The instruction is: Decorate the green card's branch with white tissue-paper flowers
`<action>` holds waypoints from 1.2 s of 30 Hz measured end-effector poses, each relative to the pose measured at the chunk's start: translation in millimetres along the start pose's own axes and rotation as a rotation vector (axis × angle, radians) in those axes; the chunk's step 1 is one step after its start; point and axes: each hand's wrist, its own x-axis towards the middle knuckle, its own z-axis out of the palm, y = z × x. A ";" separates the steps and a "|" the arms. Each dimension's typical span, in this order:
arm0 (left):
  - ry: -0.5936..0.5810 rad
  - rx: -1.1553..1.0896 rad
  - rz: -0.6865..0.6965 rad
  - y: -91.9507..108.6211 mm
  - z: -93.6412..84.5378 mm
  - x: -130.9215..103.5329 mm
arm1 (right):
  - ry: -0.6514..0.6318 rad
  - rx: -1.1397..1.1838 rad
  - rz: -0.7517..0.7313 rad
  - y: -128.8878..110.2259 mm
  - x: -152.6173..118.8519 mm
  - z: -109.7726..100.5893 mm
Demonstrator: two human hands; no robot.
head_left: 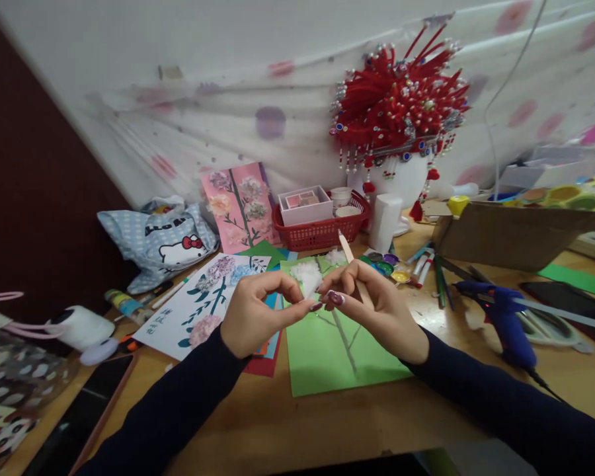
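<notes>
Over a green sheet (317,357) with a drawn grey stem, my two hands meet at their fingertips. My left hand (268,307) pinches a small piece of white tissue-like material (311,285) between thumb and fingers. The fingertips of my right hand (367,304) touch the same white piece from the other side. A pale wooden stick with a pointed tip (346,246) is also held in my right hand, slanting up and to the left. White ruffled flowers (334,257) lie at the top of the green sheet, partly hidden by my fingers.
A white sheet with flower art (201,307) lies left, beside a phone (84,413). A red basket (307,235), pink flower picture (240,211) and beaded red headpiece (401,106) stand behind. Paint pots (384,268) and a blue glue gun (506,320) are right.
</notes>
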 end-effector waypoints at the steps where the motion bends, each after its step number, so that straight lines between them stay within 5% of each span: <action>1: -0.006 0.001 0.014 0.1 1.6 2.1 | 0.000 0.050 0.028 0.4 0.8 -0.6; 11: -0.088 -0.096 0.003 3.8 12.4 7.2 | 0.085 0.230 0.032 3.4 3.2 -4.0; 19: -0.113 -0.227 -0.116 1.4 9.3 8.4 | 0.133 0.090 -0.053 3.6 -2.3 -6.0; 36: -0.137 -0.329 -0.178 -2.6 16.3 9.3 | 0.016 0.216 0.085 2.4 -6.3 -6.4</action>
